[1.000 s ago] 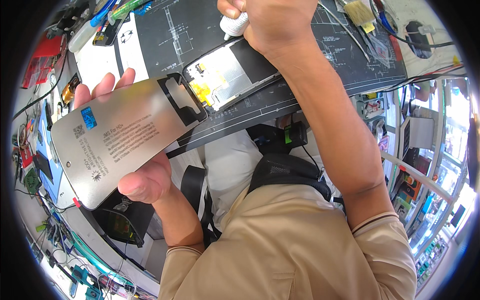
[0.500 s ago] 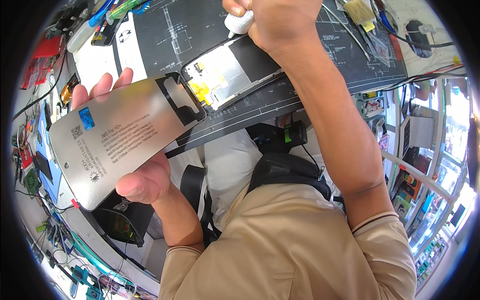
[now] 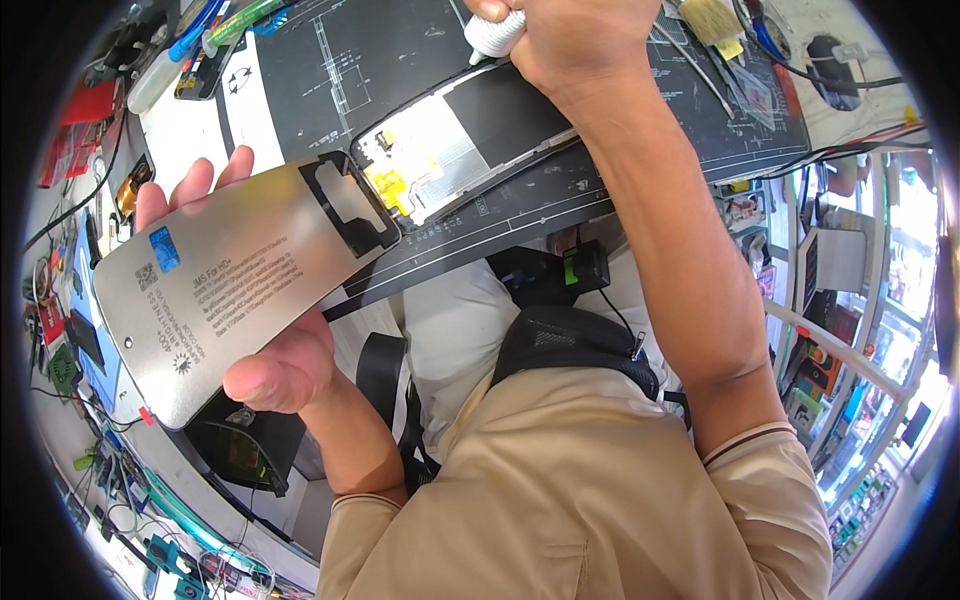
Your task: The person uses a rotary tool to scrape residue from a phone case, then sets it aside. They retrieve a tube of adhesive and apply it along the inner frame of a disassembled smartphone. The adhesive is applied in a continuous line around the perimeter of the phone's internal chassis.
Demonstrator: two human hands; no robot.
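Observation:
My left hand (image 3: 285, 365) holds a phone screen (image 3: 225, 285) from below, its silvery metal back facing up. The thumb is at the near edge, and fingertips show past the far edge. The screen's right end meets the left end of an opened phone frame (image 3: 435, 145), which lies on a black mat. Yellow and white parts and a dark rectangle show inside the frame. In my right hand (image 3: 580, 50) is a white ribbed squeeze bottle (image 3: 492, 38), gripped with its nozzle pointing down at the frame's far edge. Whether the tip touches cannot be made out.
The black printed work mat (image 3: 400, 40) covers the bench. A brush (image 3: 712, 22), a thin metal tool (image 3: 695, 70) and cables are at the far right. Another phone (image 3: 203, 75) and a green pen-like tool (image 3: 240, 25) are far left. Shelves (image 3: 850, 330) stand at the right.
The bottle's nozzle has moved a little to the right along the phone frame's far edge. My left hand still holds the screen, and the whole view has shifted slightly.

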